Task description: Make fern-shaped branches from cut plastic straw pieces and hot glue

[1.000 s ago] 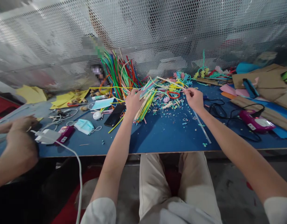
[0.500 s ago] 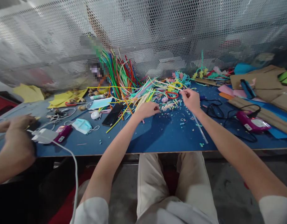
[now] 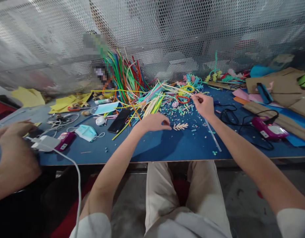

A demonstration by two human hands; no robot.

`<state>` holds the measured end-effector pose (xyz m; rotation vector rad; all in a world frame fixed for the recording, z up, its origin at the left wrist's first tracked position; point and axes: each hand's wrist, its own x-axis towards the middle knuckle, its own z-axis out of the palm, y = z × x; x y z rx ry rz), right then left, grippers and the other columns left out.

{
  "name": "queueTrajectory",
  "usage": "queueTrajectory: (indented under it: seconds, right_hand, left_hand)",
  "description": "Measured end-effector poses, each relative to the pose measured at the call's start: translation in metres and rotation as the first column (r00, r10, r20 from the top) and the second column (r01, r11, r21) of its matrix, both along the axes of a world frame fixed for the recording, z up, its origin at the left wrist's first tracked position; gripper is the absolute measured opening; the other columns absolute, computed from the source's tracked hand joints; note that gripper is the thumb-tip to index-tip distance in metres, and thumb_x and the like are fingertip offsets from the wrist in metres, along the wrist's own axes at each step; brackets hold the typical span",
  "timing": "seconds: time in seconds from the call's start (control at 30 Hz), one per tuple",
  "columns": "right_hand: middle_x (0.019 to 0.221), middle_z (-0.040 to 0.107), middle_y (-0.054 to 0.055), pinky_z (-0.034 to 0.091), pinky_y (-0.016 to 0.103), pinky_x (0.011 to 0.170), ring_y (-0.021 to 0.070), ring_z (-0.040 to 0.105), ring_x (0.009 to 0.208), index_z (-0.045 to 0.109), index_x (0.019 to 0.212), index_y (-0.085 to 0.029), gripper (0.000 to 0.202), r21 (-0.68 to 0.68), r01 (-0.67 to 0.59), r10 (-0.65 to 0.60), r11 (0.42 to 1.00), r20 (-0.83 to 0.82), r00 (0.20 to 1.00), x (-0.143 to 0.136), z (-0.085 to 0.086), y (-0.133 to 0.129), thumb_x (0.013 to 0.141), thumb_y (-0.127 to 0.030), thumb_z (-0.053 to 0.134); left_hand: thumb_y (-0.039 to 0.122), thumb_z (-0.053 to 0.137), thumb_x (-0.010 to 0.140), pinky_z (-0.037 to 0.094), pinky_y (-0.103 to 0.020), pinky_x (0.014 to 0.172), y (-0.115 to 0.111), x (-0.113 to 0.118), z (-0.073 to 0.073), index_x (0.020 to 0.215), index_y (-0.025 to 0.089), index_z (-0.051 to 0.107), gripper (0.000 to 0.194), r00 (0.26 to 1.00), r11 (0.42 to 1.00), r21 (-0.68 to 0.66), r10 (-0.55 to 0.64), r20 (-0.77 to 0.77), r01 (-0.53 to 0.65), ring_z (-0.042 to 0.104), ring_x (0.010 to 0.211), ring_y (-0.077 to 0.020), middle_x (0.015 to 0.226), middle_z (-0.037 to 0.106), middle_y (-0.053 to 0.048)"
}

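My left hand is low over the blue table, its fingers curved with a gap between thumb and fingertips. Just right of the fingertips lies a cream leaf-shaped piece, with short side barbs along a stem. My right hand pinches the near end of a long cream pipe cleaner, which slants up and left across the pile. Below the pipe cleaner lie a red loop and a yellow loop. A heap of coloured pipe cleaners spreads between and behind my hands.
Small clippings are scattered on the blue table. Left are a black phone, a face mask and a white charger. Another person's hand rests far left. A purple power adapter and brown card lie right.
The cream leaf-shaped piece has moved from the pile toward the table's near edge. My left hand has come nearer too, its fingers now parted. My right hand stays nearly still.
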<state>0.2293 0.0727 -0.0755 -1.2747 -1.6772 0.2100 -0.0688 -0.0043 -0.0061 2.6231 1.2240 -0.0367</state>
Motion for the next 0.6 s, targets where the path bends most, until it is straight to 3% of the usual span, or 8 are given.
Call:
queueTrajectory:
  seconds: [0.07, 0.13, 0.2, 0.23, 0.33, 0.43, 0.6]
  right_hand:
    - [0.088, 0.082, 0.011, 0.053, 0.041, 0.070, 0.0278, 0.071, 0.073, 0.086, 0.101, -0.021, 0.056, 0.016, -0.049, 0.049, 0.999, 0.003, 0.999, -0.002, 0.001, -0.002, 0.105, -0.066, 0.053]
    - [0.096, 0.084, 0.011, 0.056, 0.042, 0.076, 0.0293, 0.074, 0.080, 0.087, 0.102, -0.022, 0.053, 0.023, -0.112, 0.112, 0.993, 0.027, 0.993, -0.007, 0.002, -0.006, 0.105, -0.064, 0.054]
    - [0.102, 0.086, 0.010, 0.058, 0.043, 0.082, 0.0305, 0.077, 0.087, 0.089, 0.103, -0.024, 0.050, 0.006, -0.183, 0.183, 0.983, 0.060, 0.981, -0.014, 0.004, -0.013, 0.106, -0.062, 0.056]
    - [0.104, 0.086, 0.010, 0.059, 0.044, 0.085, 0.0306, 0.078, 0.091, 0.089, 0.103, -0.025, 0.049, -0.008, -0.217, 0.217, 0.976, 0.076, 0.973, -0.018, 0.004, -0.016, 0.106, -0.061, 0.057]
    - [0.107, 0.086, 0.009, 0.059, 0.043, 0.093, 0.0295, 0.078, 0.097, 0.089, 0.102, -0.027, 0.044, -0.022, -0.288, 0.289, 0.957, 0.122, 0.950, -0.029, 0.004, -0.027, 0.107, -0.056, 0.057]
    - [0.103, 0.085, 0.009, 0.058, 0.042, 0.092, 0.0282, 0.076, 0.094, 0.087, 0.102, -0.026, 0.041, -0.004, -0.303, 0.299, 0.953, 0.172, 0.938, -0.032, 0.006, -0.031, 0.108, -0.051, 0.054]
    - [0.103, 0.084, 0.008, 0.057, 0.040, 0.084, 0.0276, 0.073, 0.088, 0.083, 0.107, -0.025, 0.037, -0.114, -0.221, 0.243, 0.969, 0.255, 0.936, -0.014, 0.014, -0.018, 0.106, -0.052, 0.059]
  left_hand:
    - [0.050, 0.062, 0.110, 0.052, -0.032, 0.087, 0.010, 0.001, 0.014, 0.107, 0.024, 0.082, 0.034, 0.989, 0.990, 0.134, 0.024, 0.145, -0.044, 0.075, 0.094, -0.0213, 0.106, 0.084, -0.005]
    - [0.044, 0.053, 0.115, 0.053, -0.037, 0.099, 0.018, 0.007, 0.023, 0.116, 0.021, 0.079, 0.035, 0.955, 0.920, 0.354, 0.059, 0.291, -0.165, 0.073, 0.105, -0.0235, 0.116, 0.081, -0.009]
    - [0.042, 0.054, 0.114, 0.051, -0.044, 0.110, 0.022, 0.021, 0.020, 0.132, 0.021, 0.074, 0.034, 0.949, 0.830, 0.519, 0.042, 0.312, -0.207, 0.070, 0.124, -0.0287, 0.132, 0.077, -0.013]
    - [0.043, 0.056, 0.114, 0.049, -0.046, 0.114, 0.024, 0.030, 0.014, 0.138, 0.020, 0.071, 0.037, 0.961, 0.811, 0.556, 0.032, 0.274, -0.185, 0.068, 0.130, -0.0313, 0.136, 0.076, -0.015]
    - [0.042, 0.054, 0.115, 0.050, -0.047, 0.112, 0.025, 0.053, -0.011, 0.140, 0.014, 0.069, 0.040, 0.993, 0.843, 0.532, 0.023, 0.116, -0.082, 0.071, 0.127, -0.0345, 0.126, 0.079, -0.019]
    - [0.040, 0.043, 0.119, 0.054, -0.040, 0.101, 0.028, 0.062, -0.032, 0.139, 0.015, 0.070, 0.042, 0.993, 0.858, 0.505, 0.044, 0.112, -0.095, 0.076, 0.119, -0.0308, 0.128, 0.079, -0.020]
    - [0.039, 0.032, 0.121, 0.052, -0.036, 0.085, 0.028, 0.051, -0.034, 0.134, 0.021, 0.072, 0.046, 0.979, 0.864, 0.462, 0.157, 0.132, -0.201, 0.078, 0.110, -0.0292, 0.117, 0.082, -0.016]
